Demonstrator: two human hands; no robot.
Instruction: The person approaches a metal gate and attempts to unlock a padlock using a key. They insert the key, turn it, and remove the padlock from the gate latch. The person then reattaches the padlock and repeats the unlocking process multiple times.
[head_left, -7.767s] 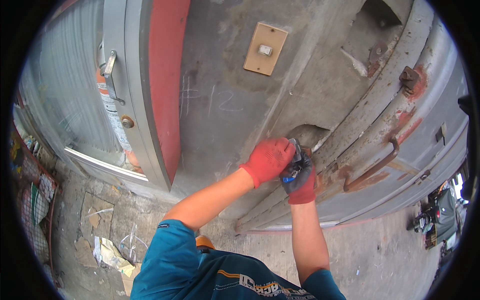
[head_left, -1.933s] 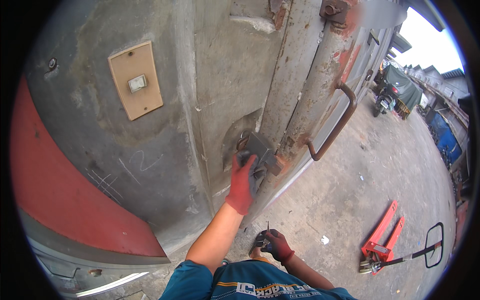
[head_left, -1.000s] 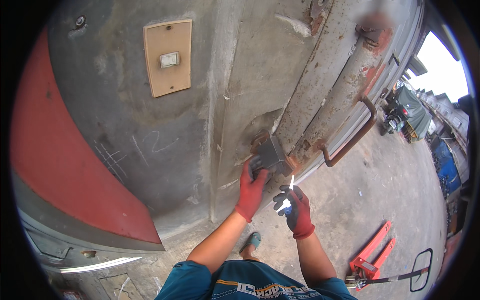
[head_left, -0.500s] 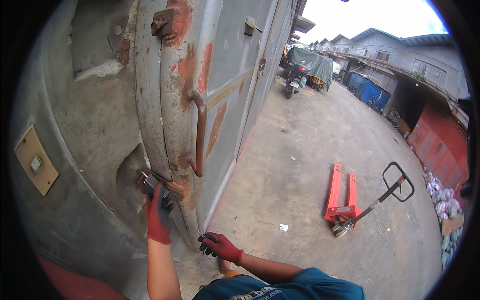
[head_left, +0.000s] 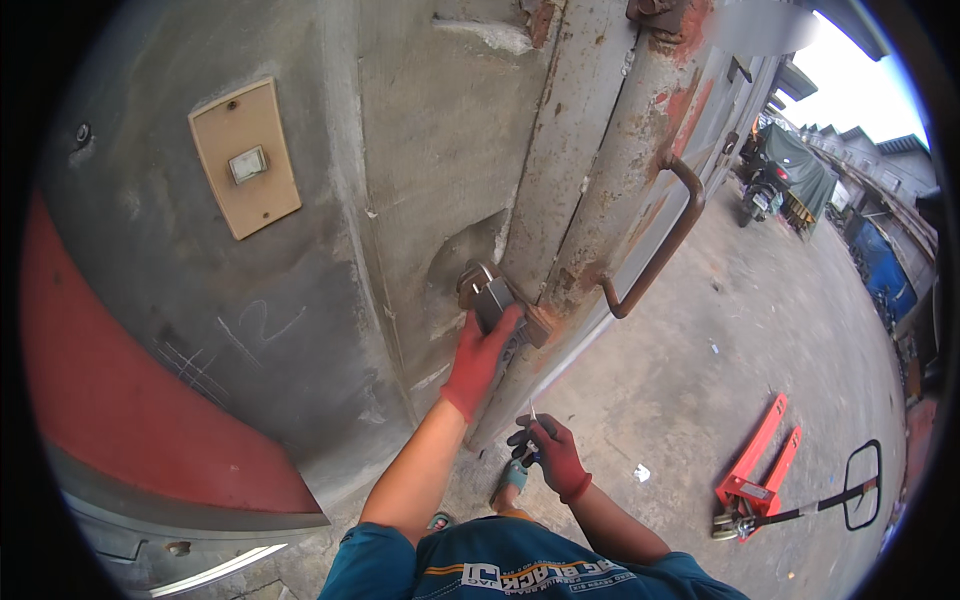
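Note:
A dark grey padlock with a bright shackle hangs at the rusty latch on the edge of the grey metal door. My left hand, in a red and black work glove, is closed around the lock body. Lower and to the right, my right hand, gloved alike, pinches a small key, its thin tip pointing up. A gap separates the key from the padlock. The glove hides the underside of the lock.
A rusty bar handle juts from the door. On the concrete wall at left is a beige switch plate, above a red curved panel. A red pallet jack stands at lower right; a motorcycle is parked farther off.
My view has swung left and closer to the wall, so door and pallet jack appear farther right. My left hand still grips the padlock; the key in my right hand now points more upright.

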